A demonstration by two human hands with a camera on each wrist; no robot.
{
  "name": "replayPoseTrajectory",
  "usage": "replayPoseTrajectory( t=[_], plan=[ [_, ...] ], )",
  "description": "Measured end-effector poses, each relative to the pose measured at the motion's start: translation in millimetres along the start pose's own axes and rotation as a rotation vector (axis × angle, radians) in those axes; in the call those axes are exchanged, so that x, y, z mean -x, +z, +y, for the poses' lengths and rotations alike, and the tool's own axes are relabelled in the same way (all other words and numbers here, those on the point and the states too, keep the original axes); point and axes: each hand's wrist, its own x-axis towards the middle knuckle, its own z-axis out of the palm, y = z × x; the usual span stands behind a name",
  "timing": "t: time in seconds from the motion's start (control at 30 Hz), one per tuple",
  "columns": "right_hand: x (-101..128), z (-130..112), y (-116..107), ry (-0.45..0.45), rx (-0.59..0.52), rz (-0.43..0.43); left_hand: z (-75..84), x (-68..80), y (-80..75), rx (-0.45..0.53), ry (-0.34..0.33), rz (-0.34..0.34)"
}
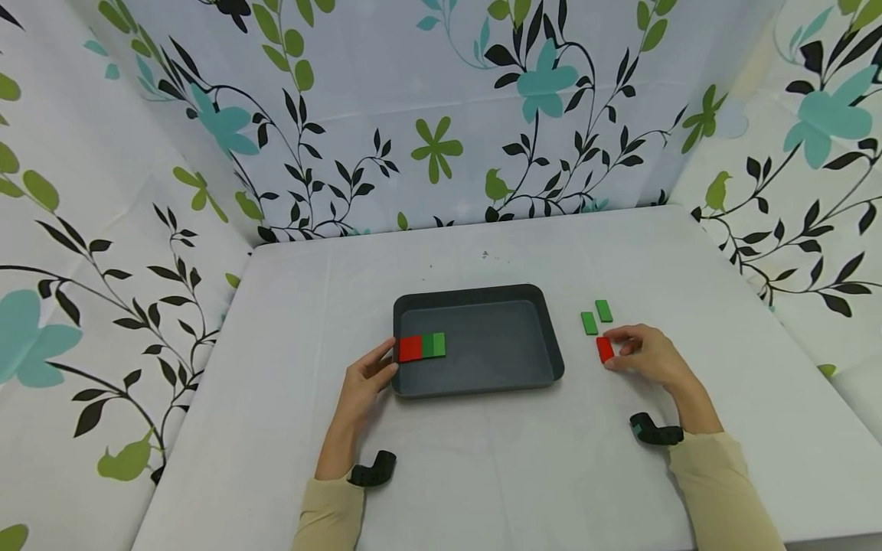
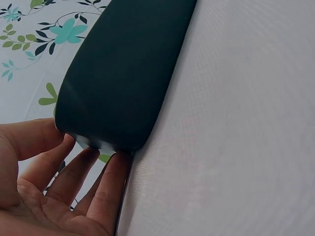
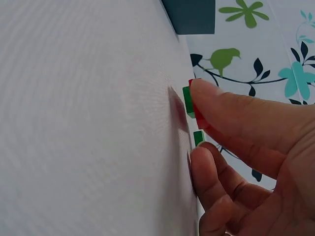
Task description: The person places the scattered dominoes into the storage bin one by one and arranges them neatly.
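Observation:
My right hand (image 1: 648, 353) pinches a red block (image 1: 605, 350) between thumb and fingertips, to the right of the dark grey tray (image 1: 482, 383). In the right wrist view, the thumb covers most of the red block (image 3: 199, 118). Just beyond it lie two green blocks, one nearer (image 1: 589, 323) and one farther (image 1: 604, 310). My left hand (image 1: 365, 383) rests against the tray's left end, its extended fingertips touching the end wall (image 2: 103, 128). Inside the tray, along its left side, red pieces (image 1: 410, 348) and green pieces (image 1: 433, 345) sit side by side in a row.
A white-covered table (image 1: 482, 467) holds the tray and blocks. Patterned curtains (image 1: 441, 99) with leaves and birds hang behind it and at both sides. Each wrist carries a black device, one on the left (image 1: 374, 469) and one on the right (image 1: 654, 430).

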Motion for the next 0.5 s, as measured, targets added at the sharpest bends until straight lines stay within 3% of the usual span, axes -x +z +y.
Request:
replayPoseTrajectory(
  t=[0.17,0.5],
  plan=[
    [3,-9,-5,-0.006,-0.049,-0.001,-1.3,-0.7,0.0,0.012,0.002,0.000],
    [-1,-50,-9,-0.180,-0.186,0.161,-1.1,-0.5,-0.5,0.013,0.010,-0.001]
  ],
)
